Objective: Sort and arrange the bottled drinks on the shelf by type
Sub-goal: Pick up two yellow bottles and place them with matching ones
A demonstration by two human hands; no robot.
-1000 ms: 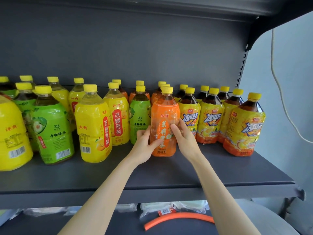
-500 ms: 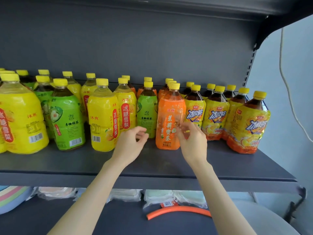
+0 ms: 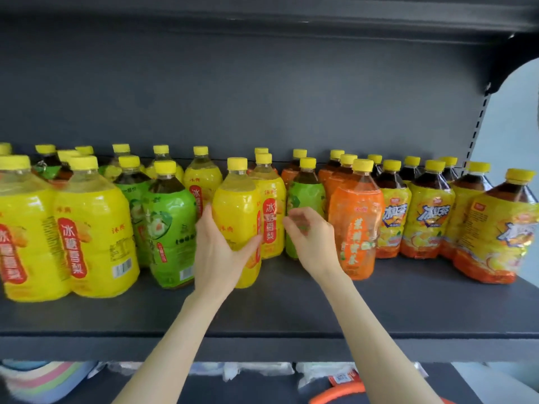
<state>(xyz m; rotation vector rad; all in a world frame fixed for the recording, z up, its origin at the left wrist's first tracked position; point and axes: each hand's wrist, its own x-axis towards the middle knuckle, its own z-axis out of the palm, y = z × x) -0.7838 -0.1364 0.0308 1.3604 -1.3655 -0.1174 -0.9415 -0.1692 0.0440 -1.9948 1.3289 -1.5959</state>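
Yellow-capped drink bottles stand in rows on a dark shelf (image 3: 291,313). My left hand (image 3: 221,255) grips a yellow pear-drink bottle (image 3: 236,208) in the front middle, fingers on its left side and thumb on its right. My right hand (image 3: 313,243) hovers with loosely curled fingers, holding nothing, in front of a green tea bottle (image 3: 306,196). An orange-label bottle (image 3: 357,228) stands just right of that hand. Brown iced-tea bottles (image 3: 428,220) fill the right end. More yellow bottles (image 3: 93,228) and green bottles (image 3: 172,228) stand on the left.
An upper shelf board (image 3: 262,16) hangs overhead, and the dark back panel (image 3: 233,97) closes the rear. The front strip of the shelf is bare. Below lie plastic bags (image 3: 256,371), an orange tube (image 3: 335,396) and pastel bowls (image 3: 43,380).
Both hands let go of the orange-label bottle and moved left. My left hand has taken hold of the yellow pear-drink bottle. The view has shifted left and closer.
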